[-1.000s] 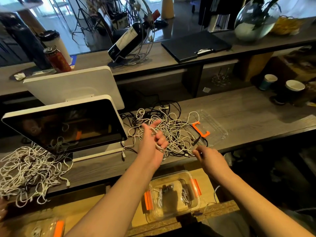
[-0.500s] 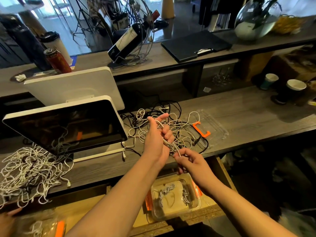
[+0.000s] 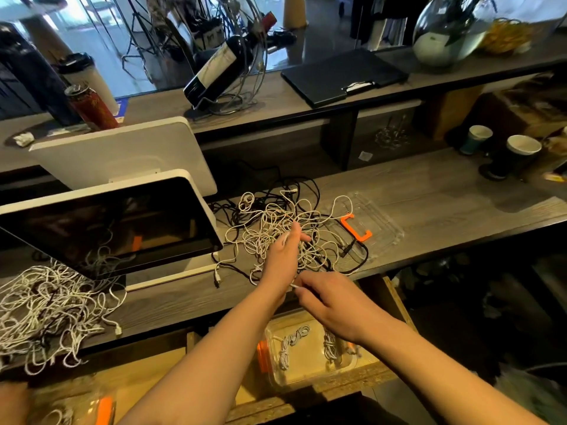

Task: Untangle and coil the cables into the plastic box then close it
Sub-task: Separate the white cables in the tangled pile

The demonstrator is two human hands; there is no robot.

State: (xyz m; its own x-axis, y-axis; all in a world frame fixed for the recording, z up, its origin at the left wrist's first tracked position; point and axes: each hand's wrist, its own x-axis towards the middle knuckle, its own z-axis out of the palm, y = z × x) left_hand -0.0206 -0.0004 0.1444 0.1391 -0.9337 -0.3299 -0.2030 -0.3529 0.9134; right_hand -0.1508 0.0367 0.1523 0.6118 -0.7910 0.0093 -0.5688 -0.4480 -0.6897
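Note:
A tangle of white and black cables (image 3: 276,228) lies on the wooden counter. My left hand (image 3: 283,259) is raised over it with a white cable wound around the fingers. My right hand (image 3: 325,297) sits just below and right of the left, pinching the end of that white cable at its fingertips. A clear plastic box (image 3: 310,372) with orange latches stands on the lower shelf under my hands, holding two coiled white cables. Its clear lid (image 3: 380,222) with an orange clip lies on the counter to the right of the tangle.
A tilted white-framed screen (image 3: 107,222) stands at the left, with a second cable tangle (image 3: 52,308) in front of it. Paper cups (image 3: 521,148) sit at the far right. Another clear box (image 3: 76,409) shows at the bottom left. A wine bottle holder (image 3: 224,69) is on the upper counter.
My right hand has come left and down from the counter edge to just below the left hand, pulling the white cable. My left hand has turned, its fingers more wrapped in cable.

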